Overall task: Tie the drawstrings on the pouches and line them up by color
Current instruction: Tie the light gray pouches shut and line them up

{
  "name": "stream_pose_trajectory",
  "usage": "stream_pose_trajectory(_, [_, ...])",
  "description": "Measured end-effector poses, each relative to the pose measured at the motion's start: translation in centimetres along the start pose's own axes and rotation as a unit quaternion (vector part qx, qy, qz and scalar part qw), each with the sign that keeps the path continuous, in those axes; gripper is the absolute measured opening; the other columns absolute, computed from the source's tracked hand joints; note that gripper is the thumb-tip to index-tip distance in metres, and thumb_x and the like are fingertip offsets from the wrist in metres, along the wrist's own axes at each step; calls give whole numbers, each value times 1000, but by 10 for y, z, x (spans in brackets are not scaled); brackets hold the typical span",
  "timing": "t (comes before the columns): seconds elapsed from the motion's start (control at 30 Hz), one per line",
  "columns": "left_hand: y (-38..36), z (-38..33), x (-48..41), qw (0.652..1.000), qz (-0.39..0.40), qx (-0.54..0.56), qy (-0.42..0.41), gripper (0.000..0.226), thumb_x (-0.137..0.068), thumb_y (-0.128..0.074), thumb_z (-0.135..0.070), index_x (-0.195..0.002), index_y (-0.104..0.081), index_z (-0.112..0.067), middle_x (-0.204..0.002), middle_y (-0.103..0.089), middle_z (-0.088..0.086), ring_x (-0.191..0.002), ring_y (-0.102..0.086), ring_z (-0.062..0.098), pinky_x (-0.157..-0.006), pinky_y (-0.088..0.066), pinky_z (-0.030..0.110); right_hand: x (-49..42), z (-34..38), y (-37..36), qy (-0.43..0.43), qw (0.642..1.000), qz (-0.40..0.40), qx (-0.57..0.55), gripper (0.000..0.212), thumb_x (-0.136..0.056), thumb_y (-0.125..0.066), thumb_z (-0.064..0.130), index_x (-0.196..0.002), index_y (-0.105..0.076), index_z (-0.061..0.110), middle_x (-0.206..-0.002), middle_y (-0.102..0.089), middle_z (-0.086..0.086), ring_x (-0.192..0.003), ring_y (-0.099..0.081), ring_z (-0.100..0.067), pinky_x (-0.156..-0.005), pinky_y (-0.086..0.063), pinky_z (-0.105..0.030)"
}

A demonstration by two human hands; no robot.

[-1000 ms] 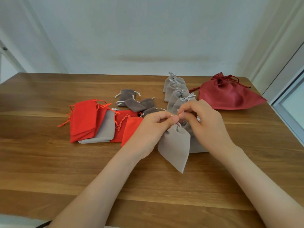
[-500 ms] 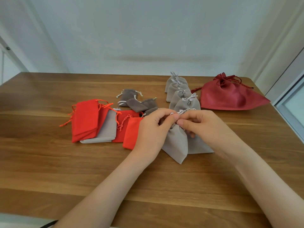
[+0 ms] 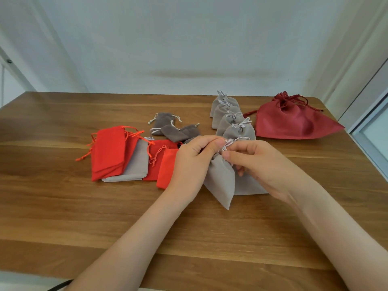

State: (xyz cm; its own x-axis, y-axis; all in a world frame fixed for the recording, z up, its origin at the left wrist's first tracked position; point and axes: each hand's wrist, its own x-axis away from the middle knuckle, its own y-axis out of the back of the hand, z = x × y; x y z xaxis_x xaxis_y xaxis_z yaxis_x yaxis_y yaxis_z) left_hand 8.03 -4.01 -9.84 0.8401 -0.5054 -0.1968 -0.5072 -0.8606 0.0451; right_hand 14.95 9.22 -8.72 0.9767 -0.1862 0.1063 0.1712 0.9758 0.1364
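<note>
My left grip and right grip were pinched narrow over the bench, nearside of the tied grey row, holding a grey pouch by its drawstring. Mid-knot, I judged; next needed a snug, even pull.

Held pouch is pinched at its neck between left hand and right hand and hangs below the grip. A second pouch is laid just right, under the right hand. A row of tied pouches is set behind the grip. A large bag is placed behind-right and small pouches behind-left. A flat pile is spread to the left, on the table.
</note>
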Motion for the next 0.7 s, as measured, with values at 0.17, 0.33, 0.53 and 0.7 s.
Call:
stream_pose_trajectory(0.17, [3, -3, -3, 984, 74, 144, 76, 20, -79, -59, -28, -86, -72, -14, -81, -70, 4, -80, -63, 17, -75, -50, 30, 2, 4, 7, -15, 995, 56, -79, 29, -83, -63, 22, -99, -67, -2, -83, -58, -8, -71, -48, -15, -68, -38, -28])
stream_pose_trajectory(0.33, [10, -10, -6, 964, 160, 179, 112, 15, -80, -59, -19, -71, -72, -21, -76, -67, -2, -75, -62, 10, -71, -50, 21, 3, 4, 8, -56, 987, 84, -127, 49, -86, -62, 22, -115, -51, -15, -102, -58, -20, -90, -54, -28, -79, -47, -33])
stream_pose_trajectory(0.53, [17, -11, -6, 971, 174, 123, 110, 10, -78, -67, -9, -75, -71, -18, -81, -72, 1, -77, -64, 9, -67, -51, 19, 4, 4, 8, -82, 988, 61, -112, 30, -95, -48, 21, -110, -61, -2, -88, -63, -9, -77, -60, -17, -68, -49, -26])
stream_pose_trajectory(0.7, [20, -1, -6, 980, 139, -140, 15, 19, -83, -69, -10, -73, -67, -26, -71, -65, -1, -68, -52, 5, -66, -42, 18, 4, 1, -1, -84, 995, 33, -45, 21, -98, -46, 16, -89, -63, 6, -83, -64, -8, -77, -58, -17, -73, -46, -24])
